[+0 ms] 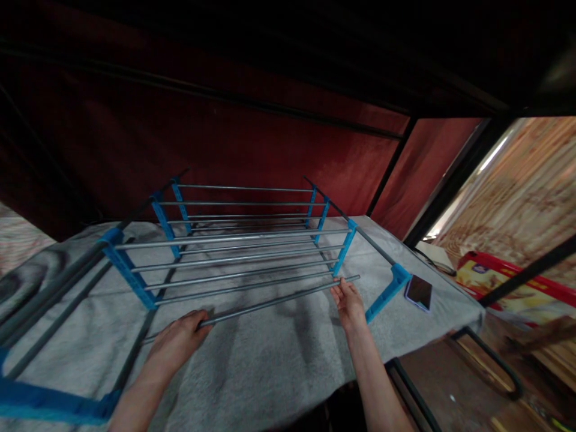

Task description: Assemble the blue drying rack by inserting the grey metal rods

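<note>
A loose grey metal rod (pixel 270 302) lies across both of my hands, tilted a little so its right end is farther away. My left hand (pixel 182 336) wraps round it near its left end, and my right hand (pixel 347 300) grips it near the right end. Just beyond stands a partly built rack with blue plastic brackets (pixel 130 267) and several grey crossbars (pixel 243 258). To the right of my right hand is another blue bracket (pixel 389 291), with no crossbar in it. At the lower left a blue bracket (pixel 54 401) is partly cut off by the frame.
The rack stands on a grey cloth surface (pixel 270 372). A phone (pixel 419 292) lies near its right edge. Beyond that edge are a red and yellow box (pixel 517 285) and a dark metal frame (pixel 488 360). Behind hangs a dark red cloth (pixel 252 144).
</note>
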`<state>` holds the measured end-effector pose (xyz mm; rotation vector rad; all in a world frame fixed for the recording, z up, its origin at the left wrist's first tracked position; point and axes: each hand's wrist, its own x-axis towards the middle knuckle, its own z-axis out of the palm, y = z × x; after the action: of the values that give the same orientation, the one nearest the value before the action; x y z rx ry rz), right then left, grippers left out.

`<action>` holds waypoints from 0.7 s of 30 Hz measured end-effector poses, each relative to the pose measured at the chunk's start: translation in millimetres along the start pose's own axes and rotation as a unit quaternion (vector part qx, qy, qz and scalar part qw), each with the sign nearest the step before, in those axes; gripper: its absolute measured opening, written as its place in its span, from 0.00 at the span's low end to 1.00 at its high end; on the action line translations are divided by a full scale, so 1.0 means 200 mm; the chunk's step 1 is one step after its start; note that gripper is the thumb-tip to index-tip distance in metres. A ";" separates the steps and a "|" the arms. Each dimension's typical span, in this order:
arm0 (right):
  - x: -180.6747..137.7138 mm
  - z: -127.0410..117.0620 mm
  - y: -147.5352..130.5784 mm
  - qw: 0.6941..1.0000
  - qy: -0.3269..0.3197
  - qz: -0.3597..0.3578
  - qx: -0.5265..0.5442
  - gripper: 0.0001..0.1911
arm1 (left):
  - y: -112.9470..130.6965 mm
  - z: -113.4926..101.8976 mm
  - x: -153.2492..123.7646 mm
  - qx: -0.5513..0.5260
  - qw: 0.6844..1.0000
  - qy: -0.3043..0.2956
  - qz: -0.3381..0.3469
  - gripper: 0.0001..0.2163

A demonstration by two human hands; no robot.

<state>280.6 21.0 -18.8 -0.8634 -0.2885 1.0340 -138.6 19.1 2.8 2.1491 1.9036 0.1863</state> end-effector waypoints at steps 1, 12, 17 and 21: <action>0.00 0.00 0.00 1.000 0.007 0.003 0.004 0.17 | -0.01 0.00 0.00 0.007 1.000 0.002 -0.012 0.14; 0.04 -0.06 -0.01 1.000 0.023 0.013 -0.006 0.13 | -0.09 -0.04 0.02 0.022 0.984 -0.003 -0.175 0.13; 0.05 -0.05 -0.03 0.999 0.034 0.021 -0.008 0.11 | -0.06 -0.09 0.00 0.012 0.978 0.003 -0.207 0.13; 0.05 -0.03 -0.04 0.999 0.036 0.027 -0.013 0.10 | -0.10 -0.09 -0.01 -0.012 0.983 -0.025 -0.183 0.09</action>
<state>294.1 24.9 -18.8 -0.9338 -0.2192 1.0481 -162.1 21.0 15.2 1.7292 2.2087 0.0800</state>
